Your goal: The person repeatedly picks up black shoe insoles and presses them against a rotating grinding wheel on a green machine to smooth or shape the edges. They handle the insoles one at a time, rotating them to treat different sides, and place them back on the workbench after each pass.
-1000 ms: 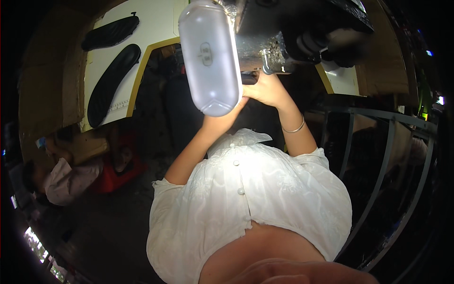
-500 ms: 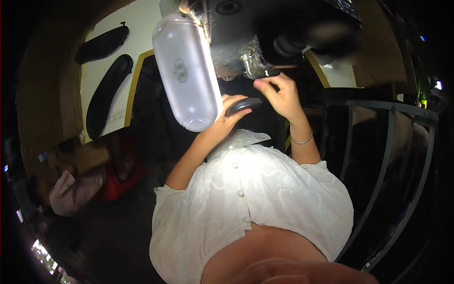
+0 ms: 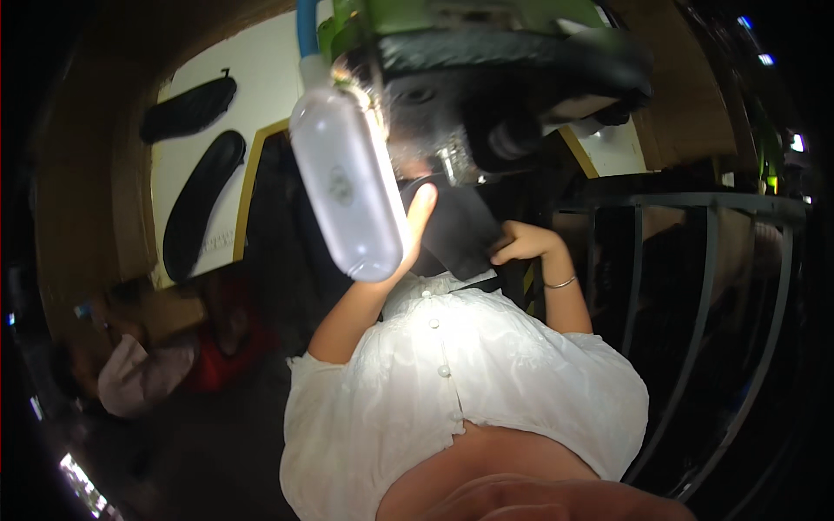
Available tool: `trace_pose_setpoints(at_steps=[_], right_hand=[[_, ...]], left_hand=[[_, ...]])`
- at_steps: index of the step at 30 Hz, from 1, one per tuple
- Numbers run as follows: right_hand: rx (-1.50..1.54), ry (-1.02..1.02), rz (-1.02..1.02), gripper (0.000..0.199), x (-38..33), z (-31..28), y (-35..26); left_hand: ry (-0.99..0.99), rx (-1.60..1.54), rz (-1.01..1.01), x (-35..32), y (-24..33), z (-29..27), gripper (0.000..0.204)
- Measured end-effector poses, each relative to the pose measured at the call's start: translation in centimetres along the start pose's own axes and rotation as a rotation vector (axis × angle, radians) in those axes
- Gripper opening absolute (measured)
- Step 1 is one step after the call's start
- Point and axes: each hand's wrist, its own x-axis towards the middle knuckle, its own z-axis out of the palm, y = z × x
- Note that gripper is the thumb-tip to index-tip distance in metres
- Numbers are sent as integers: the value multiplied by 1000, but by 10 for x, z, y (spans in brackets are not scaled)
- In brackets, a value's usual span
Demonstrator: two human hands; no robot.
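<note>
In my left hand (image 3: 419,224) is a black flat piece (image 3: 465,224), its thumb stretched up along the piece's left side. The capsule-shaped translucent container (image 3: 347,187) covers part of that hand. My right hand (image 3: 527,241), a bangle at its wrist, has its fingers curled at the piece's right edge, seemingly pinching it. The piece hangs broad and dark just in front of my white shirt. Right above it is the underside of a green and black machine (image 3: 417,91), with a shiny metal part (image 3: 453,163) close over the piece.
To the left, two long curved black pieces (image 3: 204,204) lie on a white board (image 3: 269,74) with a yellow edge. A blue hose (image 3: 307,26) runs above the container. Metal rails (image 3: 704,304) stand at the right. Someone in a pale top (image 3: 143,378) is at the lower left near something red.
My right hand has come down from beside the machine's metal part to the black piece's edge. The piece, earlier edge-on in my left hand, now shows a broad face. The view has shifted slightly.
</note>
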Motion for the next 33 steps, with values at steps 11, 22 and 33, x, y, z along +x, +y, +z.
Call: trace_pose_setpoints(at_steps=[11,22,33], right_hand=[[1157,655,-772,34,-19,-56,-46],[250,1002,-1008,88,45,38,-107],[377,1348,-1302,54,-12,-97,-182]], left_hand=[[68,-220,-21,-18,-13,-27,25],[-117,484,486,-10,-10,2,46],[56,739,502,13,-16,-84,35]])
